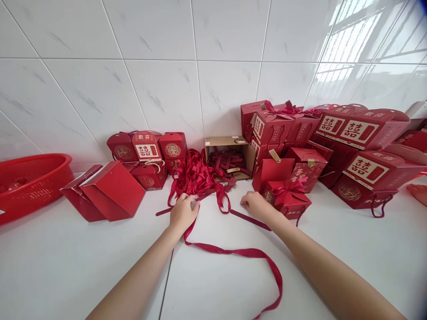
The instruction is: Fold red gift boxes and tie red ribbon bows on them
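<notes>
My left hand [184, 213] is closed on a red ribbon [233, 251], whose long free length curls across the white table toward the front edge. Behind that hand lies a tangled heap of red ribbon [195, 173], and a dark red strip [163, 212] shows just left of it. My right hand [256, 204] has its fingers curled near the tabletop, beside another dark red strip [250, 220]; whether anything is between them is hidden. Just right of it sits a small red box with a bow [290, 202]. An open cardboard box [245, 155] holding dark red strips stands behind.
A red perforated basket [36, 186] and folded red cartons [113, 191] are at the left. Red gift boxes [147, 149] stand against the tiled wall, with many more stacked [367, 166] at the right. Another person's hand [417, 193] shows at the right edge.
</notes>
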A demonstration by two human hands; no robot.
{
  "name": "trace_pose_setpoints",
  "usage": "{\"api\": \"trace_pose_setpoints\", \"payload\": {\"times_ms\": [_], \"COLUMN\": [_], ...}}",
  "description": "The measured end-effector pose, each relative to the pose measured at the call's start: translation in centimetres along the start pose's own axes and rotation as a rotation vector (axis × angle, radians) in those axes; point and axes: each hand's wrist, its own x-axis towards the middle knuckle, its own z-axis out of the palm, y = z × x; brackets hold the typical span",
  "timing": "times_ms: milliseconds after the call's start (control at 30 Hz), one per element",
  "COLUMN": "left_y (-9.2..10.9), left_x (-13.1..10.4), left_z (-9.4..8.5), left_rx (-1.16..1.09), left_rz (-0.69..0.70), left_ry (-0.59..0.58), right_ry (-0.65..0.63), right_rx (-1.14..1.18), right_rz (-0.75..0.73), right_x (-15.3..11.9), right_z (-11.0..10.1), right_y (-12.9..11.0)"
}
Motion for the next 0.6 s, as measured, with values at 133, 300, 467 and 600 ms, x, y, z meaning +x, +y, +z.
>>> {"api": "trace_pose_setpoints", "payload": {"times_ms": [133,300,467,600], "left_y": [0.1,0.5,1.0,2.6], "left_x": [0.2,1.3,1.8,1.1], "left_z": [0.0,0.1,-2.4,-7.3], "left_rx": [-0.015,-0.058,-0.209,-0.356], "left_rz": [-0.002,-0.012,0.062,0.164], "left_ry": [-0.008,-0.036,0.018,0.198], "right_ry": [0.045,0.152,0.257,0.314], "right_rx": [0.041,0.205,0.469,0.692], "right_rz": [-0.017,-0.090,-0.139,-0.180], "right_x": [0.1,-0.6,-1.7,-3.2], "right_z": [0.2,-0.5,-2.2,-4.4], "right_y": [-0.2,-1.3,-3.0,-3.9]}}
